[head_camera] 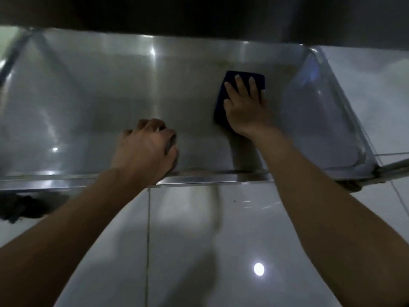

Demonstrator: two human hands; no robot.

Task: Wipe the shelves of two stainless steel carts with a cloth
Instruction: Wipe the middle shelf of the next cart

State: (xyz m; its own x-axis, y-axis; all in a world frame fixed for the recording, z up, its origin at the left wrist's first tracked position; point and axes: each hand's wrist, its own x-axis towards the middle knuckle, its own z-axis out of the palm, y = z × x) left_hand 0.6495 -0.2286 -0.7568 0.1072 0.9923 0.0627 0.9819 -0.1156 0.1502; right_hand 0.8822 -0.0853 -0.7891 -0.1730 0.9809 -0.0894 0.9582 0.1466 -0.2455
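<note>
A low stainless steel cart shelf (110,96) fills the upper half of the head view, under a dark upper shelf. A folded dark blue cloth (221,100) lies flat on the right part of the shelf. My right hand (245,107) presses on the cloth with straight, spread fingers. My left hand (146,149) rests on the shelf near its front lip, fingers curled into a loose fist with nothing visible in it. The cloth's near right part is hidden under my right hand.
The shelf's raised front lip (212,177) runs under both wrists. A cart leg and rail (389,166) stand at the right corner. A dark caster (24,207) shows at lower left. Glossy white floor tiles (199,251) lie below.
</note>
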